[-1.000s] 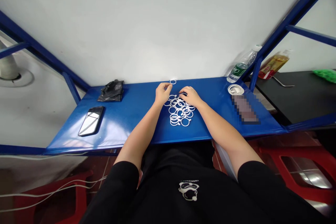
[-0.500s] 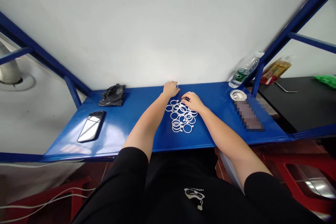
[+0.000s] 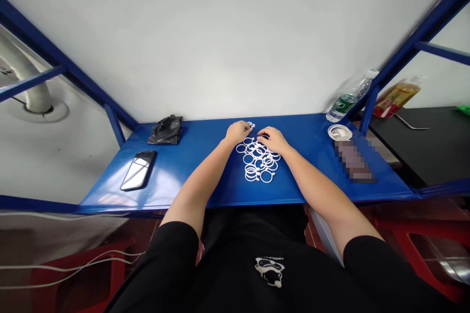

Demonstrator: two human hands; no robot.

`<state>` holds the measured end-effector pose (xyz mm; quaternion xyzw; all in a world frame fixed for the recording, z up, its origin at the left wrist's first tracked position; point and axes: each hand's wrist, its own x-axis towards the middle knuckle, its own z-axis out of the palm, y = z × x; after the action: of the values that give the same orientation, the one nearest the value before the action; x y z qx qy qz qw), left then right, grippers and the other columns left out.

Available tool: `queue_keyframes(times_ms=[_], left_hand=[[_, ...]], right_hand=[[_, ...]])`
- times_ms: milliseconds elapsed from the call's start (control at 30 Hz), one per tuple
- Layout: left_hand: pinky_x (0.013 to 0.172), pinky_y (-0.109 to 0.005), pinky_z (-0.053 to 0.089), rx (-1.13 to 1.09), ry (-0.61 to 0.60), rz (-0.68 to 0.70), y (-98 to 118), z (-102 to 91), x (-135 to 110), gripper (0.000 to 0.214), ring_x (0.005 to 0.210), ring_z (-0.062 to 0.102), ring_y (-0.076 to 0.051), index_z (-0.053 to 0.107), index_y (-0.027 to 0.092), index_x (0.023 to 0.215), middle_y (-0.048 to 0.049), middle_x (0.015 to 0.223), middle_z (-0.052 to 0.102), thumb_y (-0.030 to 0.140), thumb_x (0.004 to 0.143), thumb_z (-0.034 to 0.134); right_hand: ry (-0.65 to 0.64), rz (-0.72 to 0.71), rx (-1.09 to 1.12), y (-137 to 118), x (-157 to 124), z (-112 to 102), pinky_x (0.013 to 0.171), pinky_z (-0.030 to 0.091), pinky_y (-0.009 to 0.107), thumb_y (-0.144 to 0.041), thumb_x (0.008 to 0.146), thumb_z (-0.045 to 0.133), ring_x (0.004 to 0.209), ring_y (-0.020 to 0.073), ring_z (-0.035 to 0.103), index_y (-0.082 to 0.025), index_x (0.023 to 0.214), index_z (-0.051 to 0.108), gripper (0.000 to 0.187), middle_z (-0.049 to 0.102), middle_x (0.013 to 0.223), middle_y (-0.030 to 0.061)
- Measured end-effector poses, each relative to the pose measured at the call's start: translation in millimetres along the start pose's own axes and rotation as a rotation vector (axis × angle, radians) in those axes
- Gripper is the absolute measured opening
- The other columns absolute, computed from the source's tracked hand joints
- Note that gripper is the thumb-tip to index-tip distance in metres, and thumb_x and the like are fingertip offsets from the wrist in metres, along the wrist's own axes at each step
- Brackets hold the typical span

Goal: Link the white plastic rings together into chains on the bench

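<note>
Several white curtain rings point(image 3: 248, 158), each with a small tab, lie in an overlapping pile on the blue table point(image 3: 198, 156). Beyond the pile, close to the wall, my left hand point(image 3: 237, 133) is closed on a white curtain ring point(image 3: 251, 125), which shows past the fingertips; whether more than one ring is there I cannot tell. At the far right edge of the pile my right hand point(image 3: 274, 140) has its fingers bent down around a ring, partly hidden under them. The two hands are a short way apart.
To the left are a crumpled black plastic bag point(image 3: 166, 130) and a phone point(image 3: 138, 171). On the right stand a water bottle point(image 3: 348, 98), a coiled white strap point(image 3: 340, 132) and a pixelated item point(image 3: 354, 160). Blue frame bars point(image 3: 369, 112) rise at both sides.
My left hand has drawn back from over the far ring to its left side, with thumb and fingers now closed at it. My right hand stays at the pile. The view has shifted slightly.
</note>
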<state>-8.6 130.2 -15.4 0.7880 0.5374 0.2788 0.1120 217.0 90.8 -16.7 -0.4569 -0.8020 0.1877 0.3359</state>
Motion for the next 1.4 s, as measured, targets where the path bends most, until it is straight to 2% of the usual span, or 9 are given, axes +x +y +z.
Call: queue_keyframes(times_ms=[100, 200, 333, 433, 533, 633, 833, 933, 1400], left_hand=[[0.095, -0.037, 0.059, -0.117, 0.002, -0.033, 9, -2.0, -3, 0.005, 0.103, 0.075, -0.025, 0.082, 0.023, 0.089, -0.0067, 0.110, 0.081, 0.020, 0.086, 0.079], [0.101, -0.040, 0.059, -0.212, 0.089, -0.033, 23, -4.4, -8, 0.008, 0.111, 0.075, -0.026, 0.081, 0.024, 0.085, -0.0062, 0.113, 0.081, 0.019, 0.089, 0.077], [0.105, -0.040, 0.059, -0.281, 0.195, 0.040, 47, -4.8, -26, 0.007, 0.115, 0.075, -0.025, 0.081, 0.024, 0.092, -0.0066, 0.120, 0.080, 0.023, 0.094, 0.074], [0.103, -0.038, 0.059, -0.304, 0.226, 0.069, 63, -3.1, -41, 0.006, 0.112, 0.075, -0.023, 0.079, 0.023, 0.091, -0.0068, 0.117, 0.080, 0.023, 0.094, 0.075], [0.099, -0.038, 0.060, -0.293, 0.233, 0.093, 72, -2.2, -53, 0.005, 0.107, 0.074, -0.022, 0.078, 0.023, 0.091, -0.0063, 0.109, 0.079, 0.024, 0.095, 0.074], [0.095, -0.036, 0.059, -0.297, 0.237, 0.134, 74, -2.6, -60, 0.008, 0.102, 0.074, -0.021, 0.077, 0.023, 0.093, -0.0053, 0.104, 0.079, 0.027, 0.098, 0.072], [0.090, -0.033, 0.059, -0.365, 0.325, 0.071, 69, -3.2, -62, 0.009, 0.095, 0.075, -0.019, 0.074, 0.021, 0.106, -0.0050, 0.103, 0.080, 0.027, 0.100, 0.069], [0.089, -0.033, 0.058, -0.323, 0.357, 0.091, 68, -3.7, -62, 0.011, 0.092, 0.074, -0.018, 0.074, 0.022, 0.102, -0.0051, 0.100, 0.079, 0.029, 0.102, 0.066], [0.086, -0.031, 0.059, -0.421, 0.314, 0.055, 63, 4.0, -59, 0.016, 0.089, 0.073, -0.018, 0.073, 0.022, 0.096, -0.0043, 0.095, 0.078, 0.034, 0.102, 0.064]], right_hand=[[0.048, 0.036, 0.054, -2, 0, 0, 0.099, 0.058, 0.047, -0.028, 0.087, 0.076, 0.105, 0.0275, 0.073, -0.022, 0.111, 0.078, 0.024, 0.080, 0.110, 0.0085], [0.123, 0.062, 0.104, -3, -1, -2, 0.096, 0.060, 0.046, -0.029, 0.089, 0.073, 0.102, 0.0270, 0.075, -0.023, 0.119, 0.076, 0.031, 0.081, 0.108, 0.0083], [0.234, 0.026, 0.172, -6, 0, -8, 0.100, 0.059, 0.045, -0.034, 0.098, 0.063, 0.103, 0.0262, 0.076, -0.023, 0.130, 0.073, 0.036, 0.081, 0.109, 0.0082], [0.255, -0.050, 0.183, -12, 0, -11, 0.101, 0.058, 0.043, -0.037, 0.102, 0.057, 0.108, 0.0257, 0.075, -0.025, 0.119, 0.078, 0.029, 0.081, 0.115, 0.0082], [0.221, -0.101, 0.155, -21, -3, -13, 0.096, 0.058, 0.040, -0.035, 0.103, 0.056, 0.104, 0.0247, 0.075, -0.025, 0.108, 0.080, 0.026, 0.081, 0.108, 0.0070], [0.201, -0.113, 0.127, -28, -6, -14, 0.093, 0.058, 0.038, -0.034, 0.103, 0.057, 0.099, 0.0237, 0.074, -0.025, 0.104, 0.079, 0.024, 0.080, 0.103, 0.0065], [0.225, -0.113, 0.135, -33, -8, -15, 0.088, 0.057, 0.036, -0.033, 0.101, 0.057, 0.095, 0.0232, 0.072, -0.024, 0.101, 0.078, 0.023, 0.079, 0.099, 0.0062], [0.223, -0.108, 0.133, -36, -9, -16, 0.085, 0.056, 0.036, -0.033, 0.100, 0.059, 0.092, 0.0232, 0.071, -0.025, 0.099, 0.078, 0.021, 0.078, 0.096, 0.0057], [0.218, -0.091, 0.149, -41, -9, -19, 0.080, 0.056, 0.036, -0.028, 0.093, 0.063, 0.085, 0.0227, 0.072, -0.024, 0.088, 0.080, 0.018, 0.079, 0.088, 0.0045]])
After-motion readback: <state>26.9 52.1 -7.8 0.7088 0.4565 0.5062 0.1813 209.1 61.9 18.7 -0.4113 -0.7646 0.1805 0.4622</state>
